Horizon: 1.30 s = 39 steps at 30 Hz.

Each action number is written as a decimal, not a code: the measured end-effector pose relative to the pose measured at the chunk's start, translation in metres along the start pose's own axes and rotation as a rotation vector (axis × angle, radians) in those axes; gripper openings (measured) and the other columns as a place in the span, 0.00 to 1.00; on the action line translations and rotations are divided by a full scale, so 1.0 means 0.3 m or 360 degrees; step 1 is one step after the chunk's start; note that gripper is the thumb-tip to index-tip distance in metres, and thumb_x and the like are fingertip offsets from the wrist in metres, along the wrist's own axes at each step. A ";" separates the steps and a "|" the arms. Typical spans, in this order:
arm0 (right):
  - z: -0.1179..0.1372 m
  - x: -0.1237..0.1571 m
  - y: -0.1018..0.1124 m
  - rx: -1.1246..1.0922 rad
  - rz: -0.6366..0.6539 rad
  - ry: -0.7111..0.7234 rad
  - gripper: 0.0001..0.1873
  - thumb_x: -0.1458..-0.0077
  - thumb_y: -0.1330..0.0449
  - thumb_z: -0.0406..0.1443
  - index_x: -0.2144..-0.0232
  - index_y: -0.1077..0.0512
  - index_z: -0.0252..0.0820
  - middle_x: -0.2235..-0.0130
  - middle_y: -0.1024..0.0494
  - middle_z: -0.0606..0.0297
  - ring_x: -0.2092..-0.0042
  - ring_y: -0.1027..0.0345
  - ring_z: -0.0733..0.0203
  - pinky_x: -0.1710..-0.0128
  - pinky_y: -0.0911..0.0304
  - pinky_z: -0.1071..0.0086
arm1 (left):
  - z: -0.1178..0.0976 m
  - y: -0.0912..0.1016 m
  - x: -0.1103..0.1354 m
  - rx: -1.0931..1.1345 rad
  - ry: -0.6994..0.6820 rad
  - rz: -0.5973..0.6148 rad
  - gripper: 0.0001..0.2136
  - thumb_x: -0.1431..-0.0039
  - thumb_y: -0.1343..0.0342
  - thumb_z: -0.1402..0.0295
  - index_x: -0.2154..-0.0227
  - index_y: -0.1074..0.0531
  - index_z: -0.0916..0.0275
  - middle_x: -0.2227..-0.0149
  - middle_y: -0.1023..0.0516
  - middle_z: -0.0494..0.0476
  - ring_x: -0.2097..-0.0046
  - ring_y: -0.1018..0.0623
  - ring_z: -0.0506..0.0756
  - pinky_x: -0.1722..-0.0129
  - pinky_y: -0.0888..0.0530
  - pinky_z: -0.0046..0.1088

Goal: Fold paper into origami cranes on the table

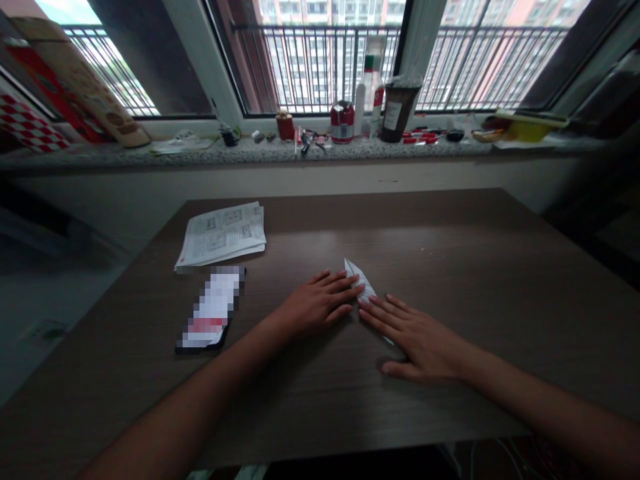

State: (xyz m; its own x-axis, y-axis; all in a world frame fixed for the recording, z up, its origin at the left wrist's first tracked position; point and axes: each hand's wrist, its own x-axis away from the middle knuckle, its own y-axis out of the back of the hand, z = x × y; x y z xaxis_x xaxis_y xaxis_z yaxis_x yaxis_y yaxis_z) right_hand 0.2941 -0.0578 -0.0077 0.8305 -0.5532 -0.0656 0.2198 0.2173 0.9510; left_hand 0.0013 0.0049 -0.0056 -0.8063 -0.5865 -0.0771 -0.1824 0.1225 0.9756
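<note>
A small folded sheet of white printed paper (364, 283) lies on the brown table, with a pointed tip at its far end. My left hand (320, 303) rests flat, its fingertips touching the paper's left edge. From the right, my right hand (415, 337) lies over the paper's near part with fingers stretched out, so much of that part is hidden. Neither hand grips anything; both press palm down.
On the table's left lie a stack of printed sheets (223, 233) and a phone (213, 310) with a blurred screen. Along the windowsill (260, 152) stand a red can (343, 122), a dark lidded cup (399, 110), a bottle (369, 93) and several small items.
</note>
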 end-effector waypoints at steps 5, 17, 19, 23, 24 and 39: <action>0.027 0.058 0.008 -0.0099 0.0030 0.0032 0.54 0.38 0.39 0.57 0.24 0.61 0.45 0.25 0.53 0.56 0.26 0.53 0.44 0.27 0.54 0.49 | 0.002 -0.002 -0.003 0.0001 -0.0010 -0.0018 0.24 0.22 0.58 0.54 0.27 0.47 0.47 0.26 0.46 0.51 0.26 0.44 0.57 0.28 0.48 0.44; 0.034 0.115 0.036 -0.0171 0.0174 0.0060 0.42 0.30 0.45 0.49 0.24 0.60 0.48 0.25 0.54 0.62 0.26 0.55 0.50 0.26 0.54 0.50 | -0.004 0.008 -0.015 -0.0008 -0.0025 -0.0041 0.23 0.22 0.58 0.54 0.29 0.42 0.49 0.27 0.42 0.52 0.28 0.40 0.59 0.29 0.45 0.42; 0.031 0.107 0.039 -0.0157 0.0126 0.0038 0.38 0.28 0.46 0.47 0.24 0.58 0.51 0.25 0.53 0.63 0.26 0.54 0.51 0.27 0.52 0.50 | -0.005 0.012 -0.021 -0.0010 -0.0009 -0.0065 0.22 0.22 0.58 0.55 0.30 0.40 0.48 0.28 0.39 0.52 0.29 0.38 0.59 0.31 0.42 0.42; 0.026 0.070 0.036 -0.0027 -0.0103 -0.0168 0.38 0.28 0.47 0.46 0.24 0.58 0.49 0.25 0.51 0.60 0.27 0.51 0.46 0.29 0.46 0.50 | -0.016 0.022 -0.022 -0.0109 0.0079 -0.0102 0.22 0.23 0.57 0.55 0.31 0.38 0.49 0.33 0.32 0.56 0.34 0.33 0.63 0.35 0.37 0.46; 0.023 0.054 0.032 0.0019 -0.0153 -0.0219 0.39 0.28 0.47 0.46 0.24 0.59 0.47 0.25 0.51 0.58 0.27 0.50 0.45 0.29 0.46 0.49 | -0.022 0.024 -0.020 -0.0144 0.0102 -0.0105 0.22 0.23 0.57 0.55 0.31 0.37 0.49 0.35 0.31 0.58 0.35 0.32 0.64 0.36 0.36 0.46; -0.021 -0.115 -0.096 0.0267 -0.0346 -0.0443 0.45 0.28 0.52 0.52 0.25 0.71 0.43 0.24 0.57 0.54 0.25 0.59 0.45 0.27 0.52 0.48 | -0.060 -0.021 0.005 -0.0052 0.0048 -0.0018 0.30 0.23 0.59 0.53 0.26 0.52 0.63 0.25 0.50 0.64 0.24 0.51 0.60 0.27 0.49 0.40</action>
State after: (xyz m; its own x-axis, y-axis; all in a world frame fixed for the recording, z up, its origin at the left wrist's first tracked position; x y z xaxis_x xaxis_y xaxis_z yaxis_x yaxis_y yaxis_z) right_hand 0.2624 -0.0398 -0.0347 0.5981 -0.7738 -0.2086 0.2695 -0.0509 0.9617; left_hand 0.0115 -0.0111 -0.0082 -0.7869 -0.6115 -0.0827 -0.1728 0.0897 0.9809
